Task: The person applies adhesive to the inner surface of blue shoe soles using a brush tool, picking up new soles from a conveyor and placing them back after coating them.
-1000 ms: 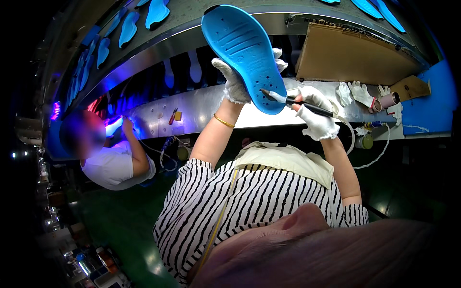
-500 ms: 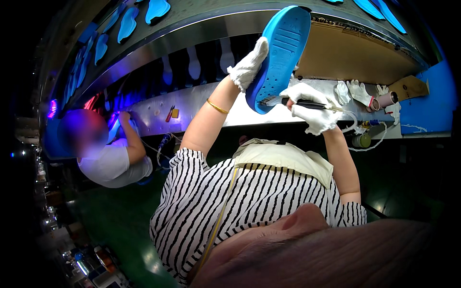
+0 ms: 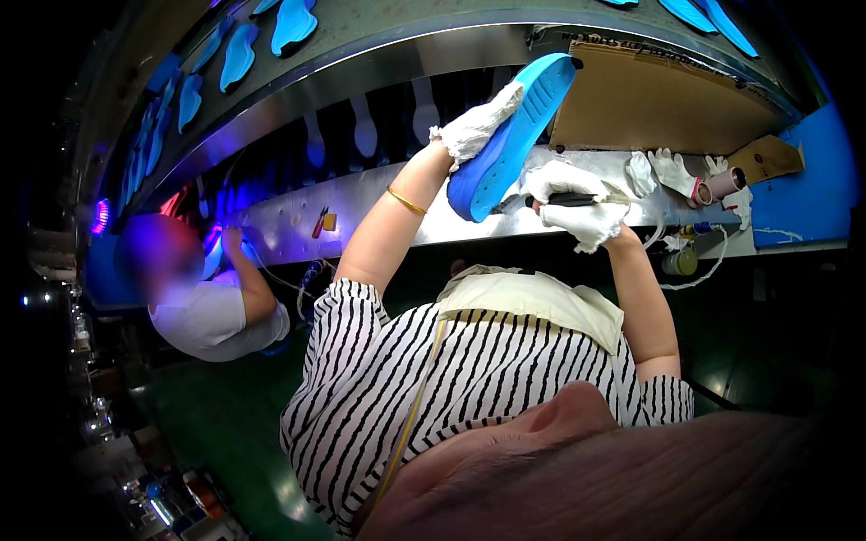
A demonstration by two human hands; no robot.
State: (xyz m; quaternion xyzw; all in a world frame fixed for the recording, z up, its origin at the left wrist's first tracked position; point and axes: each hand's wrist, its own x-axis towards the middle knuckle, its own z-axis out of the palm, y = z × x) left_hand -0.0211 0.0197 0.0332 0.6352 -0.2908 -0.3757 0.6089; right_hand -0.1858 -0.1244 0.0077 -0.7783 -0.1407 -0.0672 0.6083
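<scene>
Holds a blue sole (image 3: 521, 135) up in the left hand (image 3: 478, 126), over the front of the metal bench (image 3: 280, 221). Tilts the sole so its upper end leans right and its lower end points toward the body. Shows ridges across the upper part. Grips the left edge with gloved fingers closed in on the sole; cannot tell how the fingers lie behind it. Clasps a black-handled brush (image 3: 568, 199) in the right hand (image 3: 582, 206), also gloved, fingers folded narrow around the handle. Points the brush left at the lower end of the sole; cannot tell whether the tip touches. Wears a gold bracelet (image 3: 406, 199) on the left arm and a striped shirt (image 3: 505, 370).

Has cardboard (image 3: 658, 104) standing beyond the right hand. Has spare gloves (image 3: 669, 169) to the right on the bench, beside a pinkish spool (image 3: 724, 183). Has a jar (image 3: 679, 262) below the bench edge. Shows a red tool (image 3: 320, 222) just beside a yellow block (image 3: 330, 221) to the left. Shows a co-worker (image 3: 216, 320) in white farther left, well apart. Has more soles (image 3: 293, 24) on the belt (image 3: 379, 32) beyond the bench.
</scene>
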